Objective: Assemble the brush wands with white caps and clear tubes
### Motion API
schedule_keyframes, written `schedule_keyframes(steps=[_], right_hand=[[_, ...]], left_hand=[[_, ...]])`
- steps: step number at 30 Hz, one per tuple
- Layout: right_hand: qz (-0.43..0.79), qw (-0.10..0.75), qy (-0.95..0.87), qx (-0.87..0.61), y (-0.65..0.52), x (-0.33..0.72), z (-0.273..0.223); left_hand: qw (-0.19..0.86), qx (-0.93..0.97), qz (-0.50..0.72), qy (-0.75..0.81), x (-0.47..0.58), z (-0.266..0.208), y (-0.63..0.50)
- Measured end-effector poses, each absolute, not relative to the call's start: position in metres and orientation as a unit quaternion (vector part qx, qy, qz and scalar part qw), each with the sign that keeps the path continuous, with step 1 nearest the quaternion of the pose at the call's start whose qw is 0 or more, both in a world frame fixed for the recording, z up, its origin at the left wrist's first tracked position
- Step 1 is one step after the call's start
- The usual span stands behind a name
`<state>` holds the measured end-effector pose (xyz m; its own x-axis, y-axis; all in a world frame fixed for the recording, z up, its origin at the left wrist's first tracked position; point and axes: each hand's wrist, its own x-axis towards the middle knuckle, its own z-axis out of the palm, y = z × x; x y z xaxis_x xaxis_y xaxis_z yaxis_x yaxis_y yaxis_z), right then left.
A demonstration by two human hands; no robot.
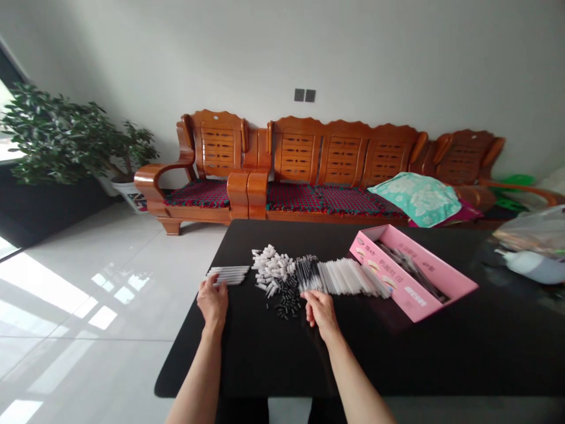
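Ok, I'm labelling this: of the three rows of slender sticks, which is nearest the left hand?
The leftmost row, beside the left hand; the dark row and wide whitish row lie right of the loose white pieces.

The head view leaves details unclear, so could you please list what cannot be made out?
In the head view:
Bottom of the pink box: hidden by its wall and contents.
Anything inside the right hand: hidden by the hand itself.
Plastic bag: cut off by right edge.
Black pieces: too small for detail.

Front tabletop (269,359) free; white pieces (274,266), pink box (397,284) obstruct.
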<state>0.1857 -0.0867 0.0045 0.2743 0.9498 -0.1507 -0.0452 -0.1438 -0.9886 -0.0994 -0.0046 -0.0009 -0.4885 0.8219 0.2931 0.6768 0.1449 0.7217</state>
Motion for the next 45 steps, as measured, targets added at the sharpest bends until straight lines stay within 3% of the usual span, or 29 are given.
schedule_keyframes(steps=[7, 11, 14, 17, 20, 24, 32, 37, 40, 43, 45], right_hand=[[0.467, 0.548, -0.381, -0.58, -0.09, 0.189, 0.002], [0.374, 0.514, -0.404, -0.658, -0.087, 0.205, 0.001], [0.178, 0.435, -0.468, -0.749, -0.084, 0.221, 0.003], [0.042, 0.285, -0.493, -0.821, -0.081, 0.229, 0.008], [0.017, 0.183, -0.503, -0.845, -0.076, 0.228, 0.013], [0.003, 0.115, -0.516, -0.849, -0.068, 0.222, 0.019], [-0.018, 0.062, -0.541, -0.838, -0.059, 0.214, 0.027], [0.019, 0.131, -0.507, -0.852, -0.053, 0.223, 0.027], [0.167, 0.286, -0.429, -0.84, -0.056, 0.227, 0.024], [0.371, 0.475, -0.352, -0.716, -0.065, 0.224, 0.017], [0.452, 0.548, -0.312, -0.631, -0.072, 0.22, 0.013]], left_hand=[[0.069, 0.507, 0.453, 0.73, -0.097, -0.008, -0.005], [0.074, 0.519, 0.458, 0.718, -0.097, -0.01, -0.007], [0.077, 0.521, 0.46, 0.715, -0.097, -0.01, -0.006], [0.075, 0.521, 0.464, 0.712, -0.097, -0.01, -0.006], [0.073, 0.524, 0.462, 0.712, -0.097, -0.01, -0.006], [0.069, 0.527, 0.453, 0.716, -0.096, -0.011, -0.006], [0.052, 0.535, 0.447, 0.715, -0.096, -0.012, -0.006], [0.056, 0.535, 0.449, 0.714, -0.096, -0.011, -0.007], [0.057, 0.536, 0.453, 0.71, -0.096, -0.012, -0.007], [0.055, 0.538, 0.459, 0.705, -0.096, -0.011, -0.007], [0.058, 0.539, 0.467, 0.698, -0.093, -0.008, -0.007]])
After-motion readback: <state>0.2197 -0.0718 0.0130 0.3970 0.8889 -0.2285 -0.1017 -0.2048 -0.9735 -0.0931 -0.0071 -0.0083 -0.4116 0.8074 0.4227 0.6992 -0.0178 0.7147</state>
